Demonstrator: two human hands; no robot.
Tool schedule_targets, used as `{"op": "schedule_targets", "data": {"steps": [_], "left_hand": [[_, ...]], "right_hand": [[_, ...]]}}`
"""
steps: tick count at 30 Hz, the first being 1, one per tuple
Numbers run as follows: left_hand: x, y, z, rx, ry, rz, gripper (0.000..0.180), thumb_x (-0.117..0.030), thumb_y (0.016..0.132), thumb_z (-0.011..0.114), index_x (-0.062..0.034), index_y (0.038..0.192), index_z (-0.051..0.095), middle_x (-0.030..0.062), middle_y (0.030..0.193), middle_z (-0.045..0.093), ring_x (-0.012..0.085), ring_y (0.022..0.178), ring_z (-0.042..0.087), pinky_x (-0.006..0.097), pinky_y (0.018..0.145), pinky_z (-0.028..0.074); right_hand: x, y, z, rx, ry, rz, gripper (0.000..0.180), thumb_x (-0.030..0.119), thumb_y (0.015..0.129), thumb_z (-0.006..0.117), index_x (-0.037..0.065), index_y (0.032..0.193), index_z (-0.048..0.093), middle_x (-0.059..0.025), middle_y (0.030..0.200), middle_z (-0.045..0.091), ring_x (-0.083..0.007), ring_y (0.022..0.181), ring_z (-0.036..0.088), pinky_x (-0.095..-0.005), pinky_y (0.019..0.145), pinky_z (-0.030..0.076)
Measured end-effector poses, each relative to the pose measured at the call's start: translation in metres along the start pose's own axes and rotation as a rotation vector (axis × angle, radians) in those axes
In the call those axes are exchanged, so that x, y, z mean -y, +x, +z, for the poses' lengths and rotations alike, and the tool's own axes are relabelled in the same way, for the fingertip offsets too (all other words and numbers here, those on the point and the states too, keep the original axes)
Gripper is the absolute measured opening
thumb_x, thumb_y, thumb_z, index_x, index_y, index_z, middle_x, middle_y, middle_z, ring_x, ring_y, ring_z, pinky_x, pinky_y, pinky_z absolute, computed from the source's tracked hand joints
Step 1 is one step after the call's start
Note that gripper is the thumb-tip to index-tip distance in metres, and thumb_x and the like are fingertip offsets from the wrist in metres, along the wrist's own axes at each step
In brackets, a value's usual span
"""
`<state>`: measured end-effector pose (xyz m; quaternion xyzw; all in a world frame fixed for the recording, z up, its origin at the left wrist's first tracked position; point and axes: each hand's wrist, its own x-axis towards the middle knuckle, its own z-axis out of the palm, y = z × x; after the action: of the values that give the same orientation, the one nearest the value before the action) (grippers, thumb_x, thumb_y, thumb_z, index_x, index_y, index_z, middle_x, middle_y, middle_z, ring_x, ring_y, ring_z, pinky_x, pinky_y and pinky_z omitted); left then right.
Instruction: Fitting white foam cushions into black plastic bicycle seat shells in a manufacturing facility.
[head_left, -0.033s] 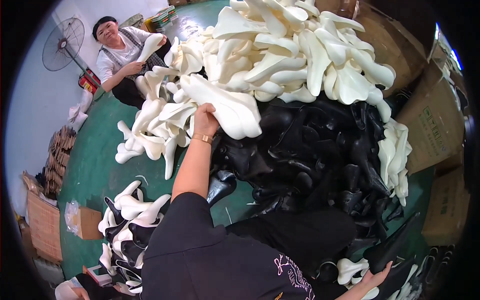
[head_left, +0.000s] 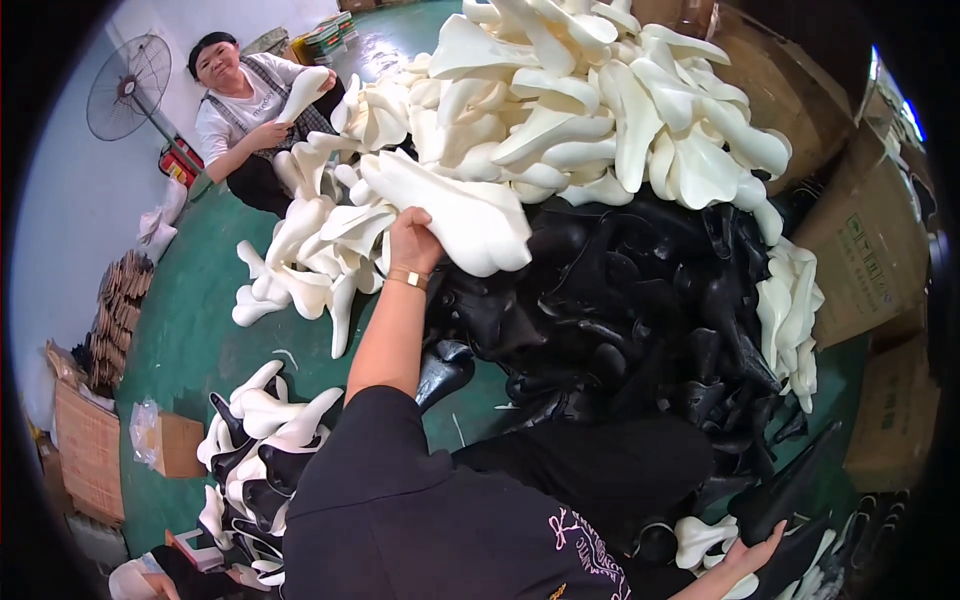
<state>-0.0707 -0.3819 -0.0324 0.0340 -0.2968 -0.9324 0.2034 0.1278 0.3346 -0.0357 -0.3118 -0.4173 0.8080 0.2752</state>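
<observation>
My left hand (head_left: 412, 242) is closed round the near side of a small stack of nested white bicycle saddle pads (head_left: 462, 225), held up with arm outstretched. Just behind and beside the stack rises a big heap of white saddle pads (head_left: 560, 130). To its right and nearer spreads a heap of black saddle shells (head_left: 610, 300). Low on the right, my right hand (head_left: 752, 556) has its fingers curled against a black saddle shell (head_left: 778, 498), whose narrow end points up and right. A white saddle pad (head_left: 697, 540) lies beside that hand.
A co-worker (head_left: 255, 110) sits at the far left holding one white pad, near a standing fan (head_left: 128, 88). Mixed black and white saddles (head_left: 265, 430) lie piled at my left. Cardboard boxes (head_left: 860, 250) line the right side; a small carton (head_left: 180, 445) stands left.
The near end of the white stack in my left hand has shifted slightly to the right. My right hand looks unmoved.
</observation>
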Motion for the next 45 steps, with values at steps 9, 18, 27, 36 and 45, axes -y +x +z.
{"op": "schedule_targets", "data": {"steps": [9,18,27,36,45], "left_hand": [[0.096,-0.028,0.09,0.107,0.029,-0.308,0.05,-0.03,0.088,0.067,-0.0031,0.126,0.049,0.0108,0.111,0.061,0.0248,0.101,0.06,0.04,0.091,0.05],[0.175,-0.112,0.184,0.658,0.42,-0.567,0.054,-0.012,0.078,0.075,-0.0059,0.123,0.047,0.0034,0.106,0.058,0.0159,0.098,0.058,0.032,0.087,0.049],[0.189,-0.163,0.228,0.922,0.797,-0.234,0.065,-0.014,0.066,0.086,-0.0048,0.118,0.047,0.005,0.108,0.058,0.0145,0.1,0.056,0.031,0.086,0.048],[0.182,-0.168,0.213,0.798,0.649,-0.277,0.061,-0.015,0.072,0.082,-0.004,0.122,0.048,0.0049,0.11,0.058,0.0126,0.098,0.056,0.03,0.087,0.047],[0.173,-0.108,0.163,0.273,0.42,-0.203,0.036,-0.007,0.084,0.066,0.0013,0.115,0.051,0.0102,0.104,0.062,0.0174,0.09,0.061,0.03,0.084,0.048]], "right_hand": [[-0.001,-0.049,0.03,0.187,0.136,-0.014,0.048,0.025,0.091,0.061,-0.006,0.126,0.051,-0.0171,0.127,0.056,-0.0286,0.115,0.055,-0.0402,0.102,0.041],[-0.009,-0.096,0.124,0.157,-0.351,-0.422,0.042,0.01,0.085,0.067,-0.005,0.122,0.054,-0.0113,0.112,0.061,-0.0203,0.098,0.06,-0.0316,0.092,0.046],[-0.052,-0.113,0.227,0.521,-0.486,-0.544,0.063,0.032,0.07,0.084,-0.003,0.116,0.058,-0.0106,0.109,0.06,-0.0185,0.098,0.058,-0.031,0.089,0.046],[-0.067,-0.109,0.242,0.647,-0.504,-0.541,0.041,0.021,0.081,0.066,-0.003,0.113,0.059,-0.0108,0.104,0.064,-0.0162,0.09,0.06,-0.0305,0.082,0.048],[-0.059,-0.087,0.242,0.484,-0.192,-0.324,0.032,0.02,0.089,0.065,-0.004,0.11,0.06,-0.003,0.095,0.063,-0.0086,0.081,0.055,-0.0223,0.075,0.046]]}}
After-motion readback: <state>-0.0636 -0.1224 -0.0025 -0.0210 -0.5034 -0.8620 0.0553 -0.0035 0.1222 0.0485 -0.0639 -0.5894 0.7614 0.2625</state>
